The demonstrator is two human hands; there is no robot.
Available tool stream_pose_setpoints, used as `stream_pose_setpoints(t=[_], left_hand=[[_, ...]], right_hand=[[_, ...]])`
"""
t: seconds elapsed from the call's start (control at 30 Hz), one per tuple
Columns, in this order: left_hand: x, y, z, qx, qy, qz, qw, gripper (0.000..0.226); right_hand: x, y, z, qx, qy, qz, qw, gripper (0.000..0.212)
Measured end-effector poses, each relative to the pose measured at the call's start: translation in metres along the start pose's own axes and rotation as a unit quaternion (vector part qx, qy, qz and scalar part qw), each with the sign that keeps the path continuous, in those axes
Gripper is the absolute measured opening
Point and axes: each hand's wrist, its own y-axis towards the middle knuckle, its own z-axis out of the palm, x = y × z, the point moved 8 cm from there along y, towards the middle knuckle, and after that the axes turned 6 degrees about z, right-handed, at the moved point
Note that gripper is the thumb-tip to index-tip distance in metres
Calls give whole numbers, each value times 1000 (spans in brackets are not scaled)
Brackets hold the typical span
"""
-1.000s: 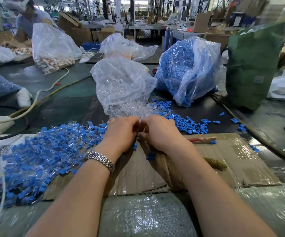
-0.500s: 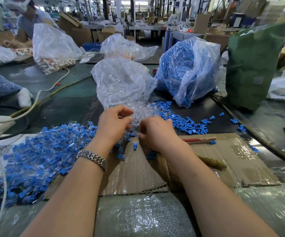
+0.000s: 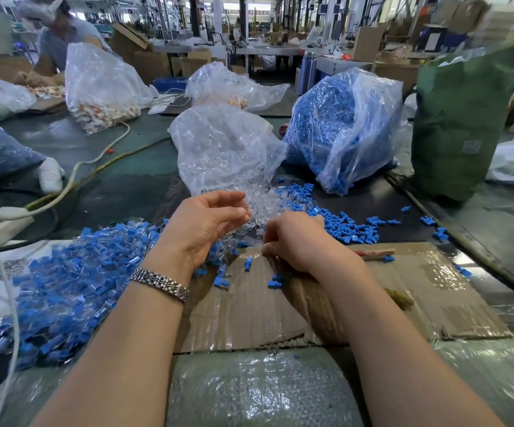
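Observation:
My left hand (image 3: 206,223) hovers with loosely curled fingers and thumb apart at the edge of a heap of clear plastic parts (image 3: 260,204), which spills from a clear bag (image 3: 224,149). My right hand (image 3: 295,241) rests knuckles-up on the cardboard sheet (image 3: 419,288), fingers curled under; what they hold is hidden. Left of my left wrist lies a big pile of blue-and-clear parts (image 3: 73,282). Loose blue parts (image 3: 348,229) are strewn beyond my right hand. A few blue parts (image 3: 221,282) lie on the cardboard between my hands.
A bag full of blue parts (image 3: 335,124) stands at the back right, next to a tall green bag (image 3: 462,118). A red stick (image 3: 375,252) lies on the cardboard. Cables (image 3: 73,180) cross the left of the table. Another person (image 3: 61,32) works at the far left behind a bag of orange-white parts (image 3: 101,87).
My hands were pressed together over the cardboard. They have come apart: the left one has lifted and spread its fingers toward the clear parts, and the right one has stayed low.

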Motion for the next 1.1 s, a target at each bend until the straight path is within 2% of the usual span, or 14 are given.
stream_pose_setpoints(t=[0.1,0.17,0.23,0.3,0.37,0.47,0.63,0.7,0.87,1.1], left_hand=[[-5,-3,2,8,27,22,999,31],[-8,-5,2,10,58,38,998,29],[-10,-7,3,14,89,56,994,28],[-12,-9,7,20,105,72,992,30],[-14,-11,9,25,111,82,990,33],[-15,-13,13,29,121,97,987,35],[-17,-14,18,34,167,128,977,38],[-18,-14,19,33,173,139,975,38],[-20,-15,16,18,187,149,971,38],[-17,-16,22,32,233,163,958,39]], right_hand=[[4,-3,0,5,-1,-28,1000,8],[2,-3,-6,-10,57,-28,998,11],[-3,-5,-19,-57,152,-33,986,14],[-12,-9,-35,-117,268,-33,956,10],[-22,-11,-41,-139,393,-23,908,3],[-23,-11,-36,-117,513,-21,850,3],[-27,-10,-31,-91,610,-7,787,8],[-23,-11,-30,-74,608,-18,791,9],[-18,-11,-30,-97,506,-25,857,3],[-10,-12,-28,-94,424,-37,900,3]])
